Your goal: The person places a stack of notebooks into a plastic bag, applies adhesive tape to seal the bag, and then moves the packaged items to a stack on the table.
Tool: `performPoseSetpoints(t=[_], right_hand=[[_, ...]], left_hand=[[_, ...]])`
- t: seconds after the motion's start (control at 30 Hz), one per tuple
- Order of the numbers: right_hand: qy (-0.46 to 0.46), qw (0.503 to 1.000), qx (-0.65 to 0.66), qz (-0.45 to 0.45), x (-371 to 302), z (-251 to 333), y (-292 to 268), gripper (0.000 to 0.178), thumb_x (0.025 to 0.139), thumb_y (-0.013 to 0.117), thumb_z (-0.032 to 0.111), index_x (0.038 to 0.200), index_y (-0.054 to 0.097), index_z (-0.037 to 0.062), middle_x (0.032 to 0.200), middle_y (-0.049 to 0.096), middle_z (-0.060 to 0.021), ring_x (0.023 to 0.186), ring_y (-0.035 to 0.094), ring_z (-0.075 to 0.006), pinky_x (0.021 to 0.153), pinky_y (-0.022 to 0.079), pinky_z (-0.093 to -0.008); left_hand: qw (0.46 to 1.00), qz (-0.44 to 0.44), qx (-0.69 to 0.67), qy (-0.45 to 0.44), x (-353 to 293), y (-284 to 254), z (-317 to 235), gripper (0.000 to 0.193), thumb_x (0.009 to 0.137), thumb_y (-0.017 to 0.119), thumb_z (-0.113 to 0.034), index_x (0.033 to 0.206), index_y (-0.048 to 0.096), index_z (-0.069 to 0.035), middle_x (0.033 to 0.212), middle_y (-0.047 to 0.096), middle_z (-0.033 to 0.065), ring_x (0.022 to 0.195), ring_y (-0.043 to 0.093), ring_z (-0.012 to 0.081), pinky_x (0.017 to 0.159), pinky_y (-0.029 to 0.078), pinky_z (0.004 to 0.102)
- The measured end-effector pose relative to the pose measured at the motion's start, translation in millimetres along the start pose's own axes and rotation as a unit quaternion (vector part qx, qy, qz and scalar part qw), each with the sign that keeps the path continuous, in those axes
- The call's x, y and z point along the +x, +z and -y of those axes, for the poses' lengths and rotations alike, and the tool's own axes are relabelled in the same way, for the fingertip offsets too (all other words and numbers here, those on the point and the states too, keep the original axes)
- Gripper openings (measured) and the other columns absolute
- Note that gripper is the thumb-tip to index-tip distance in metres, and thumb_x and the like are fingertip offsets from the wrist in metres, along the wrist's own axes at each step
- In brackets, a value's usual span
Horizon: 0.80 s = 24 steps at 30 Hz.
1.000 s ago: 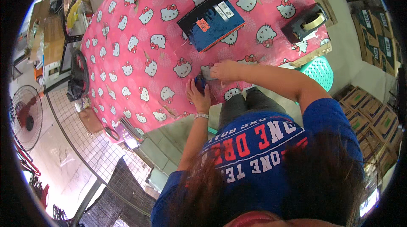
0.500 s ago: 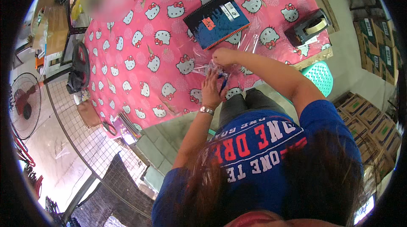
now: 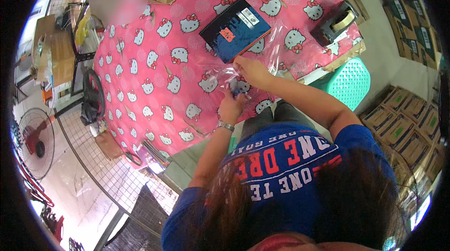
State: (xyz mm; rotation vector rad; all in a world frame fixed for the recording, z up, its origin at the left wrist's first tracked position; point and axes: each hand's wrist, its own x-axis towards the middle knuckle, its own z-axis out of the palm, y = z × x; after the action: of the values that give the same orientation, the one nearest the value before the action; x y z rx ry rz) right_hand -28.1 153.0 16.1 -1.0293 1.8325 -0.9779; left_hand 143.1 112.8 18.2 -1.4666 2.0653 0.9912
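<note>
1. Over the worktop (image 3: 206, 102), my right hand (image 3: 249, 70) pinches clear film (image 3: 228, 73) beside the notebook (image 3: 236, 30)
2. My left hand (image 3: 231, 109) grips a blue object (image 3: 237, 94)
3. Uneven pulling could tear the film

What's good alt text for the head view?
A person's left hand and right hand handle clear plastic film at a pink patterned table, a small blue item in the left. A dark blue spiral notebook lies beyond; a black tape dispenser sits right.
</note>
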Motion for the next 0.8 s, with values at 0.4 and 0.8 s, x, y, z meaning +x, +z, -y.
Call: performPoseSetpoints(t=[0.4, 0.8], right_hand=[[-0.163, 0.932, -0.309, 0.093, -45.4, -22.7, 30.1, 0.033, 0.078, 0.059, 0.021, 0.107, 0.056, 0.0063, 0.104, 0.057, -0.0122, 0.104, 0.053, -0.0289, 0.089, 0.045, -0.0418], [-0.144, 0.887, -0.426, -0.107, -73.3, -76.0, -109.3, 0.026, 0.073, 0.057, 0.015, 0.098, 0.064, 0.011, 0.11, 0.06, -0.0049, 0.107, 0.053, -0.0251, 0.093, 0.037, -0.0471]], left_hand=[[0.924, -0.297, 0.106, 0.217, 3.3, -2.4, 40.3, 0.054, 0.079, 0.064, -0.04, 0.118, 0.051, -0.005, 0.129, 0.041, 0.0261, 0.121, 0.037, 0.043, 0.101, 0.03, 0.0524], [0.92, -0.108, -0.03, 0.374, 9.9, -32.5, 45.9, 0.023, 0.092, 0.051, -0.019, 0.105, 0.064, -0.007, 0.099, 0.066, 0.0114, 0.086, 0.062, 0.0275, 0.074, 0.05, 0.0364]])
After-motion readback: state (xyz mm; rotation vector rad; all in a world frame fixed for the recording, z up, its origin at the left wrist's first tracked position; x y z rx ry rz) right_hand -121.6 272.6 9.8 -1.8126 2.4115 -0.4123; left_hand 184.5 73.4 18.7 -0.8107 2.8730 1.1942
